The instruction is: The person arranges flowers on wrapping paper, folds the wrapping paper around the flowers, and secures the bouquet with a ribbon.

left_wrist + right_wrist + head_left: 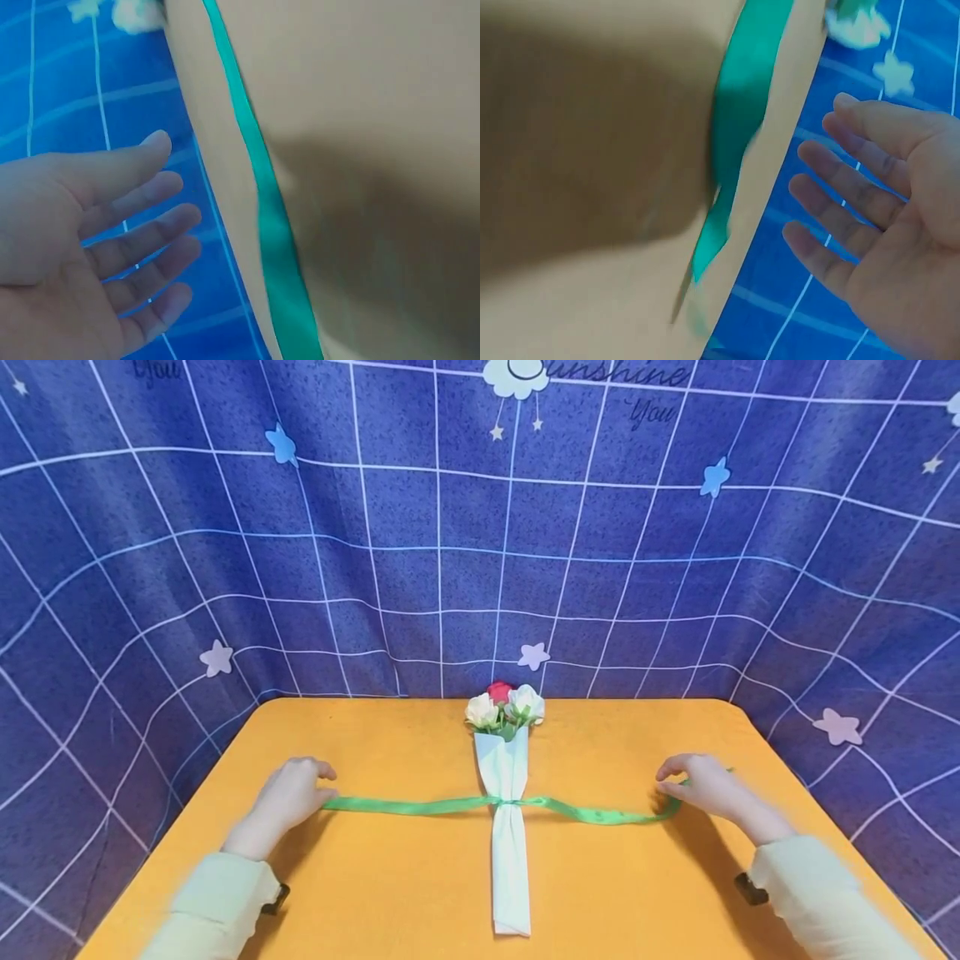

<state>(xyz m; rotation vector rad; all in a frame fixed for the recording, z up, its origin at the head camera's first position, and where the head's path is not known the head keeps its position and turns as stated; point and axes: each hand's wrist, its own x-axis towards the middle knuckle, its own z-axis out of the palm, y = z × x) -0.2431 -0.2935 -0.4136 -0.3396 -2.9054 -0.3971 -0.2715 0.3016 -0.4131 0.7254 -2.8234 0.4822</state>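
A small bouquet wrapped in white paper (511,860) lies on the table, with a red rose (500,692) and two white roses (527,703) at its far end. Around its middle a green ribbon (420,808) is knotted, its two tails stretching out to left and right. My left hand (288,793) hovers by the left tail's end, fingers spread and holding nothing in the left wrist view. Over the right tail's end is my right hand (705,785); the right wrist view shows its fingers extended, apart from the ribbon (742,97).
An orange-yellow table top (390,877) carries the bouquet. Behind it and at both sides hangs a blue curtain (465,577) with white grid lines and stars. Dark wrist devices (276,899) show below both light sleeves (225,893).
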